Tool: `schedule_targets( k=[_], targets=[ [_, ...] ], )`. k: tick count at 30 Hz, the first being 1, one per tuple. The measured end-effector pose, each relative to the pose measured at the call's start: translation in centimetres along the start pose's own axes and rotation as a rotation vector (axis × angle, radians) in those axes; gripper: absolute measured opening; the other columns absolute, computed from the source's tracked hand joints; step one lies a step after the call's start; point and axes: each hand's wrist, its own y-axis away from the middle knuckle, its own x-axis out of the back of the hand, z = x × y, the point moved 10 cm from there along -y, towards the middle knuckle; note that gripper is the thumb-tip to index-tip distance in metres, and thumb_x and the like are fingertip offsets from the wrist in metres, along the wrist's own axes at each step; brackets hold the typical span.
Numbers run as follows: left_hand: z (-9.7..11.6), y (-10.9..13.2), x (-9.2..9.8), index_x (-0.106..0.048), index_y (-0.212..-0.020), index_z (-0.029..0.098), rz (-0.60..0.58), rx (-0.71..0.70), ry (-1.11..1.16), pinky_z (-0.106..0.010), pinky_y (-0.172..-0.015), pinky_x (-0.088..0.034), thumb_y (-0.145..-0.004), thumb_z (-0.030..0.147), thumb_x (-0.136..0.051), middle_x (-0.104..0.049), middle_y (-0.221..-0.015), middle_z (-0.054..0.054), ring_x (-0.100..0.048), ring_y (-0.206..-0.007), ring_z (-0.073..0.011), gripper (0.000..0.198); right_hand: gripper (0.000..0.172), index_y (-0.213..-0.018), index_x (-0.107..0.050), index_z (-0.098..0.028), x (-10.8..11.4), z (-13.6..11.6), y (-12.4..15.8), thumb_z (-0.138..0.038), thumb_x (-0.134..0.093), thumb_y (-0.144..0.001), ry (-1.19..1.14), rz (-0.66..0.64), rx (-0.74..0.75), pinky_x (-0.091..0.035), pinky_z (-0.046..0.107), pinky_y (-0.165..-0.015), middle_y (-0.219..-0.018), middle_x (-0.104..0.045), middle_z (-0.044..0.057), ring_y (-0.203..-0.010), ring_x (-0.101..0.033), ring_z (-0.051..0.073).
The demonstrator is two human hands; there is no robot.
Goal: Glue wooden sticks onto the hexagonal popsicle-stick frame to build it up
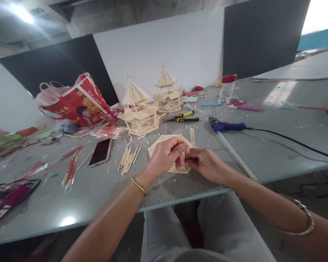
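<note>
Both hands (166,153) are curling nearly closed over the stick panel (161,139), center frame, the right hand (205,163) nearer its right edge; what they are holding is unclear.

Sticks (129,161) lie between the phone (100,153) and the panel (172,170).

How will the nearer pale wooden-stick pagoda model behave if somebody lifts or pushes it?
The pale wooden-stick pagoda model is probably light for its size, being an open frame. Its thin construction might break if squeezed. Its broad base and narrowing top suggest little tipping.
</note>
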Motion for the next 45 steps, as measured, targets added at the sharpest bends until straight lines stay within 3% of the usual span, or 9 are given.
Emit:
schedule_targets(
  k=[6,11,18,25,38,45],
  targets=[
    [-0.1,0.1,-0.1,-0.054,-0.083,0.014,-0.021,0.023,0.019,-0.016,-0.039,-0.040,-0.086,0.044,-0.045,-0.055,-0.049,0.003,-0.051,-0.038,-0.0065,0.032,0.018,-0.077,-0.068,-0.021,0.2,0.3,0.1,-0.023,-0.051,-0.081,-0.052,0.000,0.028,-0.041,0.024,-0.064,-0.077,-0.064,0.000,-0.070,-0.058,0.013],
    [0.1,0.1,0.1,-0.055,-0.082,0.014,-0.008,0.024,-0.033,-0.015,-0.038,-0.039,-0.087,0.042,-0.045,-0.054,-0.049,0.003,-0.048,-0.038,-0.0056,0.031,0.017,-0.083,-0.070,-0.021,1.5,1.3,0.8,-0.021,-0.054,-0.077,-0.036,0.102,-0.019,-0.043,0.026,-0.067,-0.083,-0.067,0.002,-0.074,-0.060,0.015],
    [0.2,0.0,0.3,-0.055,-0.082,0.014,0.014,0.020,-0.105,-0.015,-0.039,-0.037,-0.088,0.042,-0.042,-0.054,-0.050,0.003,-0.047,-0.038,-0.0048,0.031,0.019,-0.077,-0.071,-0.023,1.1,-0.2,1.7,-0.020,-0.053,-0.078,0.184,0.133,-0.025,-0.042,0.025,-0.059,-0.074,-0.065,0.002,-0.063,-0.058,0.012],
    [0.2,0.0,0.2,-0.055,-0.079,0.015,0.032,0.013,-0.125,-0.016,-0.042,-0.039,-0.088,0.039,-0.042,-0.054,-0.049,0.004,-0.049,-0.038,-0.0054,0.029,0.025,-0.075,-0.071,-0.022,0.6,-1.2,1.9,-0.021,-0.048,-0.084,0.310,0.204,0.067,-0.042,0.027,-0.066,-0.073,-0.065,0.004,-0.072,-0.058,0.016],
    [0.8,0.0,0.2,-0.054,-0.078,0.015,0.052,-0.035,-0.171,-0.014,-0.042,-0.038,-0.088,0.035,-0.044,-0.054,-0.049,0.006,-0.049,-0.037,-0.0037,0.024,0.026,-0.072,-0.069,-0.022,0.6,-1.1,2.0,-0.016,-0.045,-0.082,0.248,0.192,0.056,-0.045,0.029,-0.070,-0.083,-0.067,0.006,-0.077,-0.061,0.017],
    [0.7,0.1,0.3,-0.054,-0.077,0.016,0.062,-0.038,-0.227,-0.014,-0.044,-0.040,-0.089,0.034,-0.042,-0.053,-0.046,0.006,-0.050,-0.038,-0.0044,0.025,0.025,-0.071,-0.069,-0.021,0.9,-1.3,2.2,-0.015,-0.047,-0.080,0.254,0.258,0.091,-0.046,0.026,-0.067,-0.080,-0.068,0.004,-0.074,-0.062,0.016]
  ],
)
